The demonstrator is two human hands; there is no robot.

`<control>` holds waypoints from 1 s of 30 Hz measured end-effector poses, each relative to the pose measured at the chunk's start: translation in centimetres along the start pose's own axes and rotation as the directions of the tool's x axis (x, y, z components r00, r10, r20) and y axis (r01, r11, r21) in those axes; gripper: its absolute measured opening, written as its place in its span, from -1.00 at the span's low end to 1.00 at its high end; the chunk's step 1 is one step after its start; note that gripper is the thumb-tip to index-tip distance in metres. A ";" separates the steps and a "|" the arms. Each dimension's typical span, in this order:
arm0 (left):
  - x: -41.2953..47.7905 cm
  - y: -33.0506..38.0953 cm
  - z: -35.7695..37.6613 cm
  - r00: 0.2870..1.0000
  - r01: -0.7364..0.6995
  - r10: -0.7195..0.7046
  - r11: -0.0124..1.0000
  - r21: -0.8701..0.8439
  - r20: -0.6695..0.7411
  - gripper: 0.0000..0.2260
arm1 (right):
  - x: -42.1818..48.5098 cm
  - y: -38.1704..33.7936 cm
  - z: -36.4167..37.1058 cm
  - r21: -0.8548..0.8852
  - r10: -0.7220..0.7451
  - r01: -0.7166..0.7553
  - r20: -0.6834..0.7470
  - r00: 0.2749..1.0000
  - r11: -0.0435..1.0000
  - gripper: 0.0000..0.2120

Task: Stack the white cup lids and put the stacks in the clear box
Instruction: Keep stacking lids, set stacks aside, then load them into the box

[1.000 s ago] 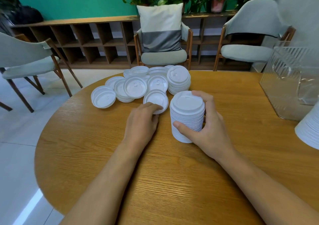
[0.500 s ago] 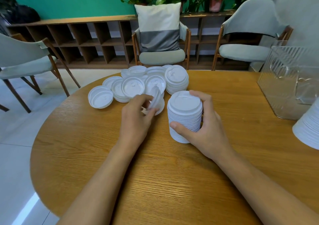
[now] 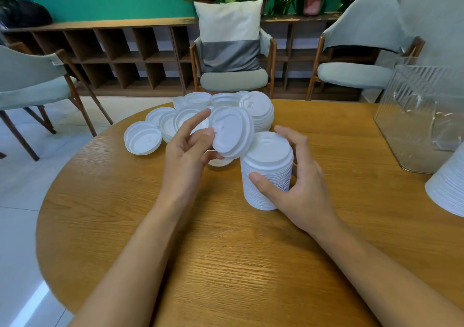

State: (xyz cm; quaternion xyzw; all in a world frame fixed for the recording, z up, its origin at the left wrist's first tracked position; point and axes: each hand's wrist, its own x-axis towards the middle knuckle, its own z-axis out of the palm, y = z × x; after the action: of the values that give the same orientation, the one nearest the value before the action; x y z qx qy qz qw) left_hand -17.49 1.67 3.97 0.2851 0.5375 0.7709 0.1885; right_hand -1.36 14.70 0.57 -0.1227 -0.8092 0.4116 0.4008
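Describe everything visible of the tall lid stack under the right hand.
The tall stack is many white plastic-looking cup lids nested into an upright column on the table. The top lid faces up, with a small slot near its far edge. The right hand grips it, thumb on the near side, fingers round the far side. A single lid pinched by the left hand tilts over its left rim; contact unclear.

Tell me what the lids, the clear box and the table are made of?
The lids look like thin matte white plastic, with moulded rims. The clear box seems hard plastic: see-through, ribbed, glinting. The table looks wooden, maybe veneer, showing grain.
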 end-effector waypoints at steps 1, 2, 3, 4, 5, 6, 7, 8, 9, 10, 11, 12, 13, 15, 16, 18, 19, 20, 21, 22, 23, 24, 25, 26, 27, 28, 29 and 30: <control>-0.2 0.1 0.3 1.000 -0.009 0.008 1.000 0.030 0.006 -0.74 | 0.0 -0.1 0.0 0.005 -0.009 0.009 0.016 1.000 1.000 -0.24; -0.5 0.2 0.5 1.000 -0.023 0.022 0.998 0.058 0.009 -0.80 | -0.1 -0.1 0.1 0.013 -0.022 0.022 0.036 0.999 1.000 -0.22; -0.7 0.3 0.8 0.999 -0.039 0.038 0.996 0.082 0.014 -0.85 | -0.1 -0.2 0.2 0.023 -0.035 0.034 0.056 0.998 0.999 -0.19; -0.8 0.4 1.1 0.998 -0.053 0.051 0.993 0.105 0.021 -0.88 | -0.2 -0.3 0.3 0.031 -0.045 0.043 0.075 0.996 0.999 -0.17; -1.0 0.4 1.2 0.998 -0.067 0.064 0.989 0.130 0.027 -0.90 | -0.2 -0.3 0.4 0.034 -0.056 0.053 0.088 0.995 0.998 -0.16; -1.1 0.4 1.4 0.996 -0.086 0.082 0.984 0.154 0.033 -0.89 | -0.3 -0.4 0.6 0.029 -0.069 0.067 0.096 0.993 0.997 -0.15; -1.2 0.3 1.6 0.993 -0.113 0.108 0.977 0.183 0.041 -0.87 | -0.3 -0.5 0.7 0.022 -0.082 0.080 0.101 0.992 0.997 -0.16; -1.3 0.3 1.7 0.989 -0.145 0.137 0.967 0.210 0.053 -0.85 | -0.3 -0.5 0.7 0.012 -0.090 0.089 0.103 0.991 0.996 -0.18; -1.4 0.2 1.8 0.984 -0.178 0.166 0.956 0.233 0.069 -0.83 | -0.3 -0.6 0.8 0.004 -0.094 0.094 0.103 0.990 0.996 -0.21; -1.5 0.1 1.9 0.977 -0.208 0.192 0.944 0.255 0.087 -0.81 | -0.3 -0.7 0.8 0.000 -0.096 0.097 0.102 0.990 0.995 -0.23; -1.5 0.1 1.9 0.971 -0.234 0.212 0.932 0.277 0.108 -0.79 | -0.3 -0.7 0.8 -0.001 -0.097 0.098 0.101 0.990 0.995 -0.25; -1.6 0.1 1.9 0.966 -0.251 0.220 0.920 0.300 0.133 -0.78 | -0.3 -0.7 0.8 -0.001 -0.096 0.097 0.101 0.990 0.995 -0.26; -1.7 0.0 1.8 0.964 -0.255 0.213 0.910 0.325 0.161 -0.76 | -0.3 -0.6 0.7 0.003 -0.093 0.093 0.103 0.990 0.996 -0.26; -1.9 0.0 1.6 0.959 -0.255 0.181 0.886 0.387 0.219 -0.68 | -0.3 -0.6 0.7 0.018 -0.082 0.080 0.106 0.991 0.997 -0.26; -1.9 0.0 1.5 0.954 -0.265 0.175 0.872 0.410 0.244 -0.62 | -0.4 -0.6 0.7 0.029 -0.078 0.075 0.107 0.991 0.997 -0.25; -2.0 0.0 1.3 0.948 -0.278 0.179 0.868 0.412 0.263 -0.55 | -0.4 -0.7 0.7 0.043 -0.069 0.065 0.105 0.992 0.997 -0.23; -2.1 0.0 1.2 0.947 -0.283 0.185 0.870 0.404 0.264 -0.53 | -0.4 -0.7 0.7 0.047 -0.065 0.060 0.105 0.992 0.997 -0.22; -2.1 0.1 1.2 0.945 -0.290 0.193 0.868 0.403 0.265 -0.53 | -0.4 -0.7 0.7 0.050 -0.059 0.054 0.106 0.993 0.997 -0.21; -2.1 0.1 1.2 0.943 -0.296 0.196 0.863 0.409 0.268 -0.52 | -0.4 -0.7 0.7 0.053 -0.053 0.047 0.106 0.993 0.997 -0.20; -2.2 0.1 1.3 0.943 -0.298 0.195 0.858 0.419 0.272 -0.51 | -0.4 -0.7 0.7 0.055 -0.047 0.042 0.103 0.994 0.998 -0.19; -2.2 0.1 1.4 0.943 -0.298 0.191 0.853 0.429 0.274 -0.50 | -0.4 -0.7 0.7 0.057 -0.043 0.037 0.100 0.994 0.998 -0.18; -2.4 0.1 1.5 0.942 -0.299 0.190 0.848 0.438 0.276 -0.50 | -0.4 -0.8 0.6 0.058 -0.041 0.035 0.099 0.994 0.998 -0.17; -2.5 0.1 1.6 0.942 -0.302 0.192 0.842 0.447 0.275 -0.50 | -0.4 -0.7 0.6 0.057 -0.042 0.037 0.100 0.994 0.998 -0.17; -2.6 0.0 1.6 0.943 -0.302 0.193 0.838 0.454 0.271 -0.50 | -0.4 -0.7 0.6 0.052 -0.046 0.040 0.102 0.994 0.998 -0.19; -2.7 0.0 1.7 0.946 -0.296 0.191 0.839 0.457 0.263 -0.50 | -0.5 -0.6 0.5 0.046 -0.050 0.045 0.104 0.993 0.998 -0.20; -2.8 -0.1 1.8 0.949 -0.287 0.188 0.843 0.454 0.252 -0.50 | -0.4 -0.6 0.5 0.044 -0.052 0.047 0.105 0.993 0.998 -0.22; -2.9 -0.1 1.9 0.954 -0.275 0.182 0.850 0.449 0.240 -0.49 | -0.5 -0.6 0.5 0.047 -0.050 0.045 0.106 0.993 0.998 -0.23; -2.9 -0.1 2.0 0.957 -0.265 0.177 0.856 0.445 0.230 -0.49 | -0.4 -0.6 0.4 0.050 -0.048 0.043 0.107 0.993 0.998 -0.23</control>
State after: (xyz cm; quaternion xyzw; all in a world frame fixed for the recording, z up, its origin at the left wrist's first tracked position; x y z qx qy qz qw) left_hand -13.98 1.37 3.74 0.4512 0.6525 0.6046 0.0714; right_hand -1.34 13.86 0.62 -0.0721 -0.8223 0.4278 0.3683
